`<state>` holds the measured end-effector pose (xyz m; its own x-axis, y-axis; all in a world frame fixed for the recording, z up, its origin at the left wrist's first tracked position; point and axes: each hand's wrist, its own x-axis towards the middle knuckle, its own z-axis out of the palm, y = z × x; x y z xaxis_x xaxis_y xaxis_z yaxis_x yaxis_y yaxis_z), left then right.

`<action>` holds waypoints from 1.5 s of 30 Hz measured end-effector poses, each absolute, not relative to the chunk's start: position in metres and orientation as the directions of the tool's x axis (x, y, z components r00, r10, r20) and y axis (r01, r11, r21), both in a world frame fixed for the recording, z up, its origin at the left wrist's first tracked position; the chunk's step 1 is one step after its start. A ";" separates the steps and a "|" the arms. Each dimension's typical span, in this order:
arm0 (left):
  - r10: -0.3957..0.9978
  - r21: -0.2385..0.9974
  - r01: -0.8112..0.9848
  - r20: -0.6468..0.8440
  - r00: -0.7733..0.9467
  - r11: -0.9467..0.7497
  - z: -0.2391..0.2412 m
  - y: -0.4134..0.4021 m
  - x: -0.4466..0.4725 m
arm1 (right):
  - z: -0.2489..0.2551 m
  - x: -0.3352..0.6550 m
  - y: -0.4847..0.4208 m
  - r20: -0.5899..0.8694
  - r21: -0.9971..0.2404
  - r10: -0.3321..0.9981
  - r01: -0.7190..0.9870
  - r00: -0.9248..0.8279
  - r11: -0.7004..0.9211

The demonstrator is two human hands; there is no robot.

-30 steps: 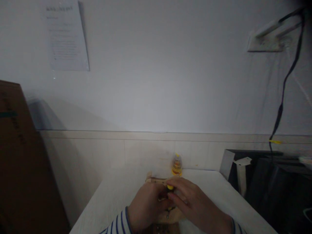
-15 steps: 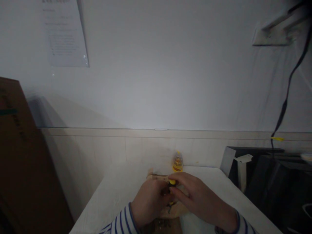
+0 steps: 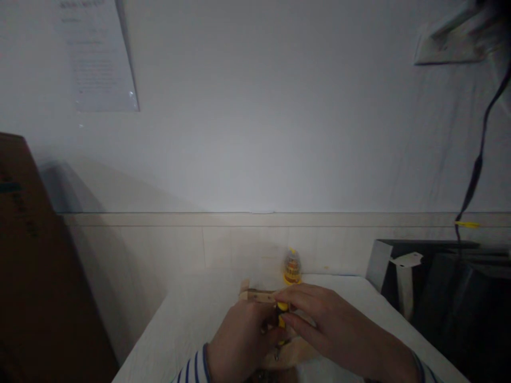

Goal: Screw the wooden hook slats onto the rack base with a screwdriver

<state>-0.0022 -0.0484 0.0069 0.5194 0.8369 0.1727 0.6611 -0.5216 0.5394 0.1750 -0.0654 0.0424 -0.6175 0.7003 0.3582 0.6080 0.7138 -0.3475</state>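
A small screwdriver with a yellow and black handle (image 3: 282,307) stands nearly upright between my hands. The fingers of my right hand (image 3: 315,314) pinch its upper part from the right. My left hand (image 3: 247,332) is closed about its lower part from the left, and its fingers partly hide the handle. Beneath them lies a light wooden piece (image 3: 293,354) with a raised bar along its far side (image 3: 261,296). A small metal part (image 3: 277,354) shows just below the screwdriver; whether the tip touches it I cannot tell.
A clear-topped yellow container (image 3: 293,268) stands at the back of the white table (image 3: 195,303). Dark panels or boxes (image 3: 447,298) are to the right, with a cable (image 3: 477,165) hanging above. A large cardboard box (image 3: 43,266) stands on the left. Behind is a wall.
The view has shifted slightly. More of the screwdriver's yellow lower handle shows between my hands, and the right fingers have shifted a little on it. Both hands stay around it.
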 end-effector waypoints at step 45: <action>0.821 0.464 0.685 0.204 0.533 -0.561 0.005 -0.050 -0.002 | 0.038 0.180 -0.061 0.315 -0.332 0.681 0.596 -0.660 0.731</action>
